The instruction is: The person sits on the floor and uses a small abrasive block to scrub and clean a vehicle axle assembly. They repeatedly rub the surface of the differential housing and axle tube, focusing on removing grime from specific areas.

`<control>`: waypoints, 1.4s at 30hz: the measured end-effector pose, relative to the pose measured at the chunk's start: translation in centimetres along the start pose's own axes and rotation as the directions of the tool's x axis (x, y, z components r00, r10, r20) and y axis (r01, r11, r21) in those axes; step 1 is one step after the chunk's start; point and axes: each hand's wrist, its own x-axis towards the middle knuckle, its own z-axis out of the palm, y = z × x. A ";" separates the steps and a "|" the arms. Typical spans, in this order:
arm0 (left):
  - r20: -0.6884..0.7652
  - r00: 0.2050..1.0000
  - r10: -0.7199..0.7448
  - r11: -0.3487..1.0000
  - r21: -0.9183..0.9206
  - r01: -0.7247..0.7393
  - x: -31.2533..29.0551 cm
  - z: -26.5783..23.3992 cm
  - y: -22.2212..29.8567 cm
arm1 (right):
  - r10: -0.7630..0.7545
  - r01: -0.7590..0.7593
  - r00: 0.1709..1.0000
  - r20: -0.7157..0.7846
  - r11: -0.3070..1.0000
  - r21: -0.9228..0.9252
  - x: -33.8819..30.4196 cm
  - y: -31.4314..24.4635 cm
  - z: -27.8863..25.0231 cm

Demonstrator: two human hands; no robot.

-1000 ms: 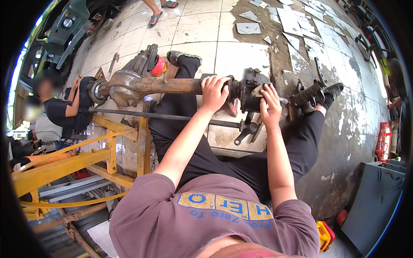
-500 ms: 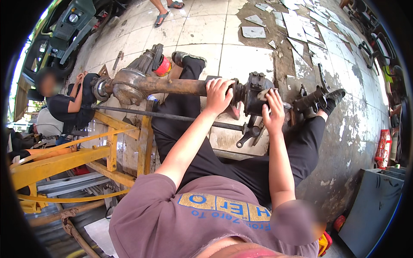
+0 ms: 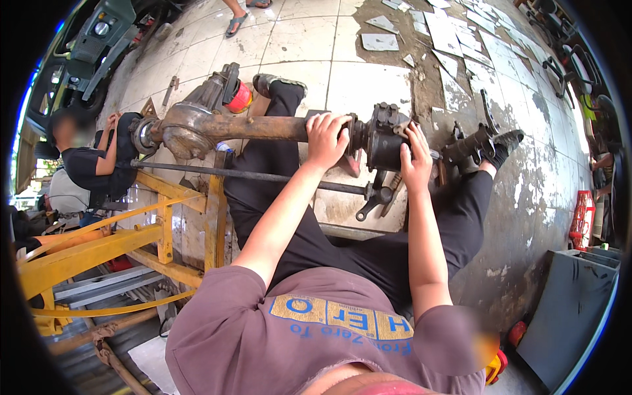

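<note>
A rusty axle housing (image 3: 266,129) lies crosswise in front of me, its round differential bulge (image 3: 189,130) toward the left. My left hand (image 3: 328,139) curls over the right end of its tube, beside the flange. My right hand (image 3: 416,158) grips the outer edge of the black steering knuckle (image 3: 385,149) at the axle's right end, fingers over the top. The undersides of both grips are hidden. A long tie rod (image 3: 217,172) runs below the axle to a steering arm (image 3: 370,207) with an eye at its end.
Yellow metal stands (image 3: 164,230) are at the left, near a seated person (image 3: 92,158). A dark cylindrical hub part (image 3: 467,150) lies beside my right foot. A red-and-yellow can (image 3: 239,99) stands behind the axle. Broken tiles (image 3: 380,42) lie farther off; a grey cabinet (image 3: 559,303) is at right.
The whole view has shifted slightly, so the scene sits a little farther left. Both hands stay on the axle assembly, with the right fingers slightly repositioned on the knuckle.
</note>
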 end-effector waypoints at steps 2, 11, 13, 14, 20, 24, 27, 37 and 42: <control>-0.007 1.000 0.012 1.000 -0.008 -0.012 0.2 0.0 -0.2 | -0.150 0.151 0.989 0.012 0.985 -0.078 -0.5 0.2 -0.2; -0.004 1.000 0.008 1.000 0.001 -0.008 0.1 0.1 -0.2 | -0.112 0.113 0.994 0.015 0.989 -0.098 -0.5 0.3 0.1; 0.014 1.000 0.005 1.000 0.000 -0.005 -0.1 -0.1 -0.1 | -0.191 0.197 0.980 0.064 0.974 -0.115 -2.1 -0.5 0.0; 0.020 1.000 0.004 1.000 -0.004 -0.004 -0.1 -0.1 -0.1 | -0.194 0.199 0.980 0.053 0.974 -0.106 -2.4 -0.9 0.2; 0.023 1.000 0.001 1.000 0.002 -0.001 0.0 -0.1 -0.1 | -0.112 0.113 0.993 0.026 0.990 -0.088 -0.4 0.4 -0.2; 0.009 1.000 0.016 1.000 -0.001 -0.016 0.1 -0.2 -0.1 | -0.188 0.191 0.981 0.035 0.976 -0.102 -1.8 0.2 -0.2; 0.003 1.000 0.014 1.000 0.013 -0.014 0.3 0.0 -0.1 | -0.103 0.098 0.994 -0.029 0.985 -0.144 -0.6 0.2 0.1; 0.020 1.000 0.011 1.000 0.000 -0.011 0.3 0.1 -0.1 | 0.146 -0.114 0.957 -0.252 0.984 0.137 -0.2 2.9 -1.6; 0.016 1.000 0.009 1.000 0.009 -0.009 0.1 0.3 -0.3 | 0.567 -0.349 0.818 -0.096 0.622 0.701 -0.8 4.1 -3.3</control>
